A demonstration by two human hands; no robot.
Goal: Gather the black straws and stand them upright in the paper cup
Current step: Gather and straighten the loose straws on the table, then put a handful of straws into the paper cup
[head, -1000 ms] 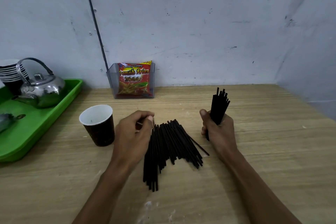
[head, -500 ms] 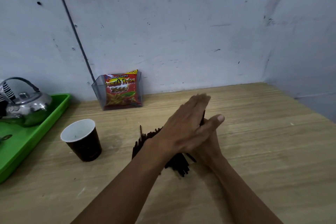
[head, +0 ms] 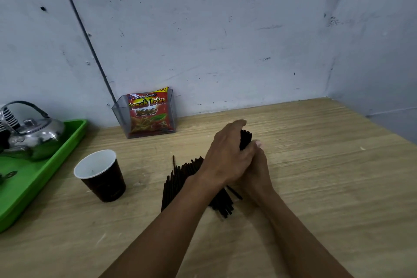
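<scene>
A bundle of black straws (head: 245,139) stands upright in my right hand (head: 257,171), its tips showing above my fingers. My left hand (head: 228,156) is laid over that bundle and over the right hand, fingers flat against the straws. A loose pile of black straws (head: 178,181) lies on the wooden table (head: 316,176) under my left forearm, partly hidden. The paper cup (head: 101,175), black outside and white inside, stands upright and empty to the left of the pile.
A clear plastic holder with a red snack packet (head: 149,113) stands against the wall. A green tray (head: 29,178) at the left carries a metal kettle (head: 33,133) and stacked cups. The table's right edge runs along the wall corner.
My left hand left the pile on the table and moved right onto the bundle held by my right hand. The camera has shifted, so the cup sits further left.
</scene>
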